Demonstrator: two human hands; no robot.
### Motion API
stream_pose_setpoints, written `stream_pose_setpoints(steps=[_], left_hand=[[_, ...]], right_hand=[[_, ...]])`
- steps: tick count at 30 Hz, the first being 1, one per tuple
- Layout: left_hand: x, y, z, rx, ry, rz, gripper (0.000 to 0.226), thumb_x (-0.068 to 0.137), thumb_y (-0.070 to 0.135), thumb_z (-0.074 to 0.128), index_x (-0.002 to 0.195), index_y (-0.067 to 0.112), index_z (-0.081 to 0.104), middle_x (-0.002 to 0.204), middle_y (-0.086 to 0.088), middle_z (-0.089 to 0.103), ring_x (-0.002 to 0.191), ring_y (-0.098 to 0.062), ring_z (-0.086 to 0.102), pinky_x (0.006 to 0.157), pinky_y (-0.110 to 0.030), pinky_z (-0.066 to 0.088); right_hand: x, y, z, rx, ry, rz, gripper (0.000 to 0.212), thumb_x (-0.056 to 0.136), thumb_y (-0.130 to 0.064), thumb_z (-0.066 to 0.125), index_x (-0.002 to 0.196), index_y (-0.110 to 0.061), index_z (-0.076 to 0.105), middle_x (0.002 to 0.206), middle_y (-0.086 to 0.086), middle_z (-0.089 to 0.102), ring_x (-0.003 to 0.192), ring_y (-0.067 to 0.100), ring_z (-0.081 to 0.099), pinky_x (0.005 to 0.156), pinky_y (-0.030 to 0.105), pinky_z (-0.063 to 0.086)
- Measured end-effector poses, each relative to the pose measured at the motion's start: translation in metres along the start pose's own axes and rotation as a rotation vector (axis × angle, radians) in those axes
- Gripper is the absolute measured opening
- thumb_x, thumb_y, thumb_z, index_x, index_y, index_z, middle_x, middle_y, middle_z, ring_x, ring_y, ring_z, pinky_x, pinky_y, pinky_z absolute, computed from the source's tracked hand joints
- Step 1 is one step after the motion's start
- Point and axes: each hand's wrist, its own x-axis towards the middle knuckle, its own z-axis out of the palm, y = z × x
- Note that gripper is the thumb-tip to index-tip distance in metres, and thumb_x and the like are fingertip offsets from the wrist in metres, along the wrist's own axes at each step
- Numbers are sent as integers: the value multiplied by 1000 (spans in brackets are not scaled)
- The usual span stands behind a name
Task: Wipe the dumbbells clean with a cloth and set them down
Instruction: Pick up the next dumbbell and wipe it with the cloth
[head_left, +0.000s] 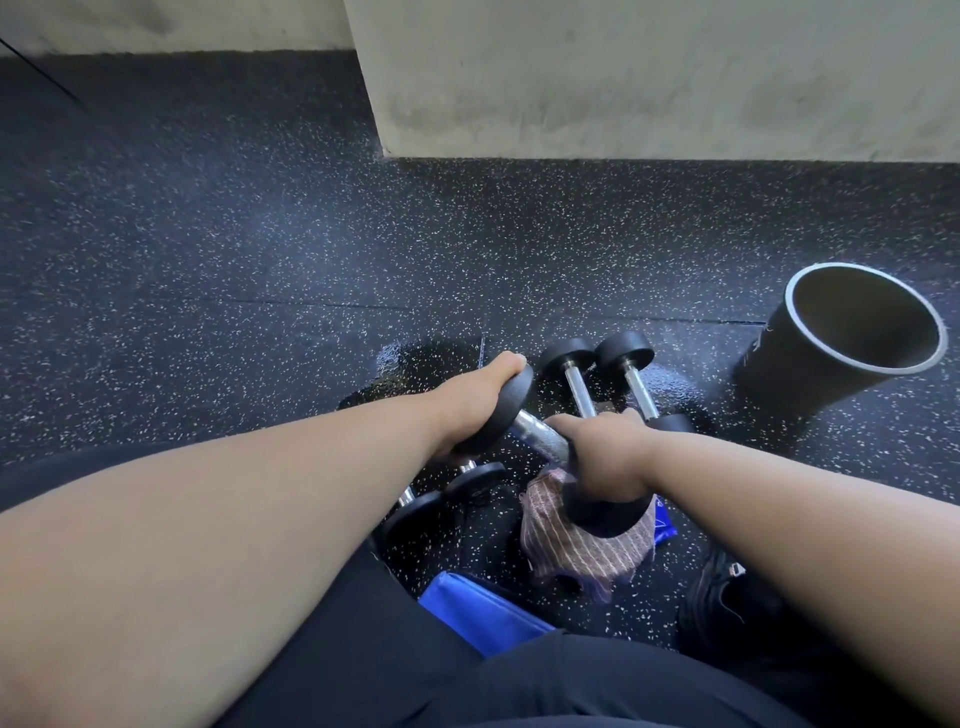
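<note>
I hold one black dumbbell (537, 434) with a chrome handle above the floor. My left hand (475, 392) grips its far head from above. My right hand (602, 452) is wrapped round the handle near the closer head (608, 512). A striped pinkish cloth (582, 553) lies on the floor under that head. Two small dumbbells (582, 384) (636, 382) lie side by side just beyond my right hand. Another pair of dumbbells (452, 488) lies under my left forearm, partly hidden.
A black bucket (841, 338) with a grey rim stands at the right. A wet patch (415, 364) darkens the speckled rubber floor ahead. A blue pad (478, 608) lies by my legs. A concrete wall (623, 78) rises at the back.
</note>
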Motion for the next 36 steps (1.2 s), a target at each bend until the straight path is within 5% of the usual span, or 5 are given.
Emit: stream_pose_setpoints(steps=[6,10,15,24,36], left_hand=[[1,2,0,20,-9,31,57,103,71,46,85,19,60,45,7,57,35,-10,52,62,-28,40],[2,1,-1,10,-1,19,57,101,73,47,85,20,60,45,8,56,44,-13,52,56,-24,40],[5,0,-1,-7,3,2,59,97,77,49,87,19,60,53,4,56,57,-20,50,64,-30,40],[4,0,-2,-23,11,-7,58,97,76,50,87,19,61,69,-2,59,65,-22,53,66,-31,42],[5,-2,-2,-21,16,-2,60,97,77,50,90,19,63,69,-2,61,56,-20,53,59,-25,41]], right_hand=[[9,2,7,99,19,-15,56,68,-69,69,103,-35,42,88,-14,63,88,23,63,98,47,43],[11,-6,21,10,228,29,64,64,-83,68,93,-32,42,75,-11,60,78,24,63,81,42,38],[17,-3,28,-16,314,36,48,74,-68,68,92,-29,47,76,-8,62,82,27,65,84,42,43],[13,-3,23,-48,219,-5,33,82,-51,63,96,-29,42,79,-7,61,84,30,63,90,47,45],[7,17,-12,50,-9,-66,52,69,-40,85,101,-43,44,106,-10,55,99,20,57,90,44,55]])
